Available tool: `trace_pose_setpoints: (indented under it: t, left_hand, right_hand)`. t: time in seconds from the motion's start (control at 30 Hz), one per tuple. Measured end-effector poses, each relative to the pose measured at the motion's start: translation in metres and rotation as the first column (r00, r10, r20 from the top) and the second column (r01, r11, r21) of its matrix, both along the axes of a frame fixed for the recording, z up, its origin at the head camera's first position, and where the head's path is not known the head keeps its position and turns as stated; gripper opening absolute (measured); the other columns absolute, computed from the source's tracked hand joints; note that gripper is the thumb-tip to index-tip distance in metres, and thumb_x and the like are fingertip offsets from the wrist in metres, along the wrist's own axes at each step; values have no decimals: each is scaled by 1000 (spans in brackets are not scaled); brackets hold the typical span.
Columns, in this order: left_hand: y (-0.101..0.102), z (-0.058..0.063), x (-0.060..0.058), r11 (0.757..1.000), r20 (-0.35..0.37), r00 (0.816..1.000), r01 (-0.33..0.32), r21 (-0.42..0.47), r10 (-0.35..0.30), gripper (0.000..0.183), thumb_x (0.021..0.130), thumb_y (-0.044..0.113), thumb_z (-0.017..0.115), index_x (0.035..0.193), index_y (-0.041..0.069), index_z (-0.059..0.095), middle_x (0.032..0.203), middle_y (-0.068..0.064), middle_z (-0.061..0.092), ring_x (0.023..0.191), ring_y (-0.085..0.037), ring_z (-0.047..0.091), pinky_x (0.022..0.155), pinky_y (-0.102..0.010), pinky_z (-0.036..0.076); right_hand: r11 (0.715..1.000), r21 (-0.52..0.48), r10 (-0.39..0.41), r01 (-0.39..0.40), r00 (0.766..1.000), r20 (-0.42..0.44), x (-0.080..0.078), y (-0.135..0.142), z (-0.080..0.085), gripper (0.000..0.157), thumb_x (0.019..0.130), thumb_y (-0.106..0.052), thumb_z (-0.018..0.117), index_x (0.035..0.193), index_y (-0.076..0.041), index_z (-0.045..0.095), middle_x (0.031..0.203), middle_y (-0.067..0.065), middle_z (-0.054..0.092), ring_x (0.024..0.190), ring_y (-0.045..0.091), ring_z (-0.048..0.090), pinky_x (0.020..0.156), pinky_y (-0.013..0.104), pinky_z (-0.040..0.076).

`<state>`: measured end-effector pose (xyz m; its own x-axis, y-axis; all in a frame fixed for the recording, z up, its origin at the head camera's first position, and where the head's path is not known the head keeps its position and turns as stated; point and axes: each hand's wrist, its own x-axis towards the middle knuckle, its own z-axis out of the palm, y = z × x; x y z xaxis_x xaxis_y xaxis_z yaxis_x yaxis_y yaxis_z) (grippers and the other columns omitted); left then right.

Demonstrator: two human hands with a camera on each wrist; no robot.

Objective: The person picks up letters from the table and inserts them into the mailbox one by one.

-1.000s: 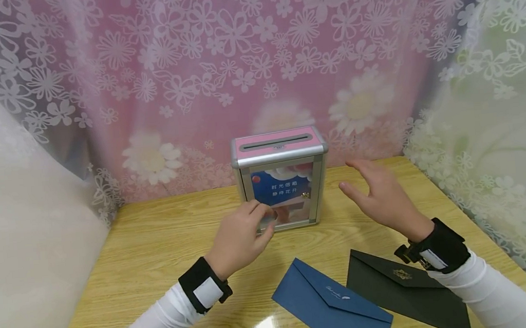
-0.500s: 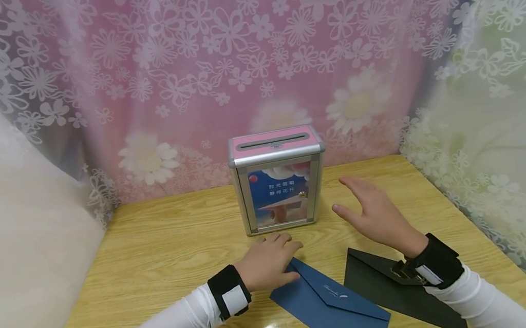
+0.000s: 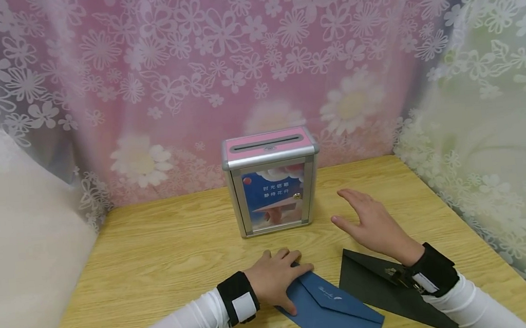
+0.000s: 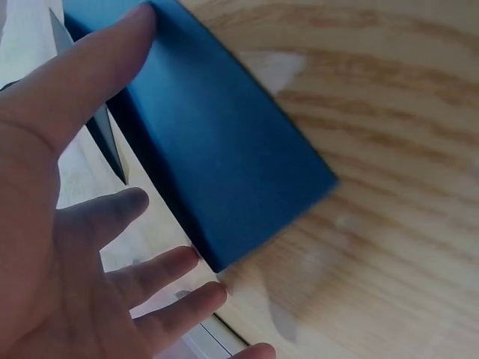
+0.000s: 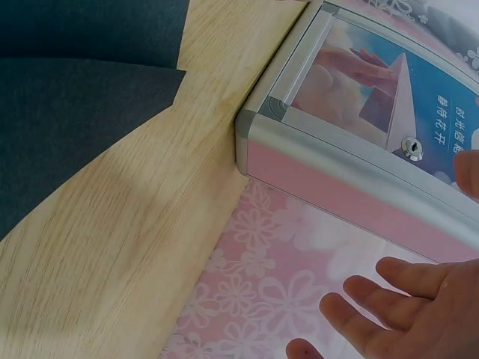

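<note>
In the head view, my left hand (image 3: 271, 280) spreads over the left end of a blue envelope (image 3: 332, 310) lying on the table. The left wrist view shows the thumb over the blue envelope (image 4: 202, 142) and the other fingers spread along its far edge; they are not curled round it. My right hand (image 3: 378, 226) hovers with fingers extended, right of a silver-framed letter box (image 3: 275, 196) with a pink slotted top. It holds nothing. Under the right wrist lies a black envelope (image 3: 367, 279), partly covered by the forearm. The letter box (image 5: 337, 142) also appears in the right wrist view.
The wood-grain table (image 3: 167, 243) meets a pink flowered curtain (image 3: 192, 87) behind the box. A pale cloth (image 3: 22, 229) hangs on the left and a green-white flowered one (image 3: 490, 166) on the right. A small keyed lock (image 5: 412, 148) sits on the box door.
My left hand has moved from in front of the letter box down and toward me onto the blue envelope's left end. The right hand has dropped slightly, still extended. The head view has shifted a little.
</note>
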<state>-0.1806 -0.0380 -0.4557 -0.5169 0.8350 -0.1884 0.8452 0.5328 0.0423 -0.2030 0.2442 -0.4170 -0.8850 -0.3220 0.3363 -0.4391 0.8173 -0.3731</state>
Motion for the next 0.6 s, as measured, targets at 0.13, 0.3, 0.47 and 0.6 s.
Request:
trace_pose_setpoints:
  t: [0.13,0.3,0.47,0.6]
  left_hand:
    - [2,1,-2,1000,-26,1000,6,6,-6,95,63,65,76,144,30,39,134,-3,42,118,-20,38,85,-46,45]
    - [4,3,-3,1000,-22,1000,6,17,-6,94,58,61,81,138,28,47,125,-1,46,110,-16,41,82,-41,46]
    - [2,4,-5,1000,-13,1000,12,19,-12,89,55,61,83,132,26,52,123,1,47,105,-14,41,82,-35,46]
    - [1,6,-7,1000,-17,1000,21,14,-20,87,54,63,82,127,25,54,118,3,48,102,-14,41,81,-33,46]
  right_hand:
    - [1000,2,-3,3,1000,-8,0,2,0,72,92,-52,53,143,-4,38,143,19,39,127,37,31,97,67,29]
    - [1000,2,-12,12,1000,-20,0,4,0,71,92,-51,54,143,-4,38,142,19,40,127,37,31,96,67,29]
    - [1000,-5,-11,11,1000,-10,1,5,-1,70,93,-49,54,143,-3,39,142,20,40,128,37,30,96,68,28]
    - [1000,-2,-15,15,1000,-19,2,5,0,69,93,-49,54,142,-3,39,142,20,40,127,37,31,95,69,29]
